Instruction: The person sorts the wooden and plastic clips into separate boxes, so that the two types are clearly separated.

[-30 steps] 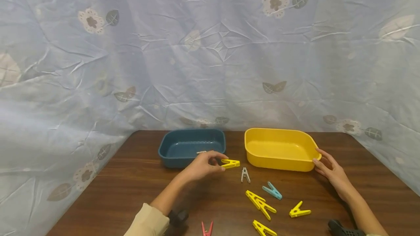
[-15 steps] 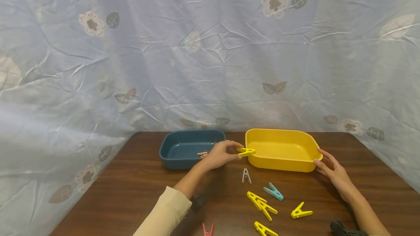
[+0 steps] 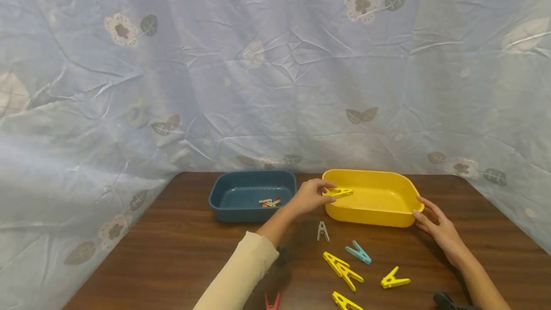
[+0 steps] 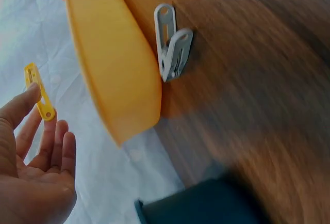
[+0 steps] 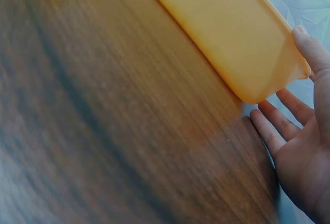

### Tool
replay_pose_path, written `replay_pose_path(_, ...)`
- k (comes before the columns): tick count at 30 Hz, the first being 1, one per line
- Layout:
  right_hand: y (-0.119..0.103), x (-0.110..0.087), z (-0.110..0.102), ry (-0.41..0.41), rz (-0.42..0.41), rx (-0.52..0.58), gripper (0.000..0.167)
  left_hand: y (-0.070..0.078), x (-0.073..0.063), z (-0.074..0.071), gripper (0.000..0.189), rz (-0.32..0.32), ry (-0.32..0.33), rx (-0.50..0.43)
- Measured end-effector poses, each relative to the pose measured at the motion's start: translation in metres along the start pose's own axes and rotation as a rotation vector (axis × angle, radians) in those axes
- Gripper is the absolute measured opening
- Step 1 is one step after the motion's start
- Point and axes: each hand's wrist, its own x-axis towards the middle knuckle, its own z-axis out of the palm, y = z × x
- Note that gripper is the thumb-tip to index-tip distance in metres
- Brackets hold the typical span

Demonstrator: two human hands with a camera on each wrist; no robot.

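Observation:
My left hand pinches a yellow clothespin between thumb and fingers, over the left end of the yellow tub. In the left wrist view this clothespin stands beyond the rim of the tub. My right hand holds the tub's front right corner, thumb and fingers on either side of it. The right wrist view shows the right hand's thumb at the rim and its other fingers along the end wall. A grey clothespin lies on the table before the tub.
A blue tub with several small clothespins inside stands left of the yellow one. On the brown table lie a light-blue clothespin, several yellow clothespins and a red one. A patterned curtain hangs behind.
My left hand has carried the yellow clothespin rightward and away from me, from in front of the gap between the tubs to over the yellow tub. The right hand stays at the corner.

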Motion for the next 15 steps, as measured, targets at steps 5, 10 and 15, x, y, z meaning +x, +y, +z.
replay_pose_path(5, 0.002, 0.000, -0.001, 0.005, -0.004, 0.001, 0.058, -0.003, 0.016, 0.016, 0.032, 0.000, 0.024, 0.044)
replay_pose_path(10, 0.002, -0.001, 0.000, -0.003, -0.002, 0.012, 0.057, -0.004, 0.025, 0.030, 0.031, -0.031, 0.047, 0.087)
replay_pose_path(15, 0.002, -0.002, 0.003, -0.002, -0.012, 0.014, 0.056, -0.006, 0.026, 0.039, 0.029, -0.089, 0.052, 0.177)
